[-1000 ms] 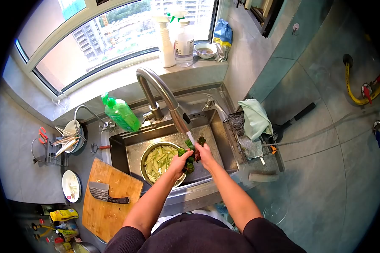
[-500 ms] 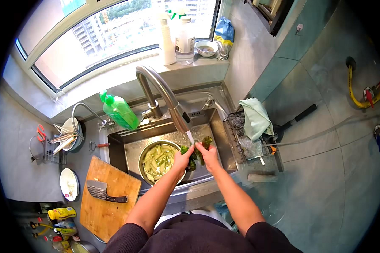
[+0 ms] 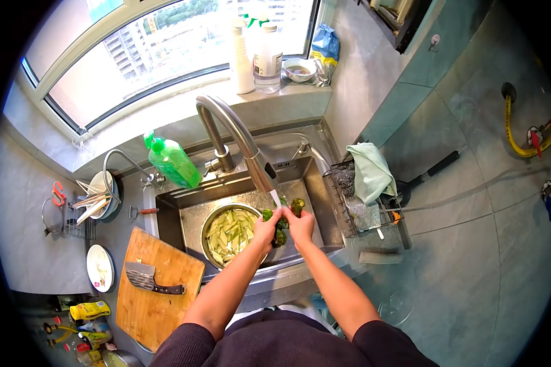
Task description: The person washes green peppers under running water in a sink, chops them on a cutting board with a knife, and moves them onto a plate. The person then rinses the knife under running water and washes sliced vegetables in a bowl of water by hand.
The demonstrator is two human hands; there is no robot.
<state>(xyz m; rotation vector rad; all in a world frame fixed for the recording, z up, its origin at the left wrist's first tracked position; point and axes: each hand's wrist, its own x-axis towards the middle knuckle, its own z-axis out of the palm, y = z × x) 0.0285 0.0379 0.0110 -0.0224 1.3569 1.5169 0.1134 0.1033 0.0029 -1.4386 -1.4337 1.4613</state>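
Under the running tap, my left hand and my right hand are close together, fingers closed around dark green peppers. One end of a pepper pokes out above each hand, and more dark green shows between the palms. How many peppers there are is hard to make out. Water from the spout falls onto the fingers. Just left of my left hand, a round metal bowl sits in the sink, filled with pale green cut strips in water.
Left of the sink lies a wooden cutting board with a cleaver on it. A green soap bottle stands behind the sink. A wire rack with a cloth is at the right. A white plate lies far left.
My right hand has moved slightly left, nearer my left hand, and the peppers have turned a little in the fingers. The bowl and surroundings stay the same.
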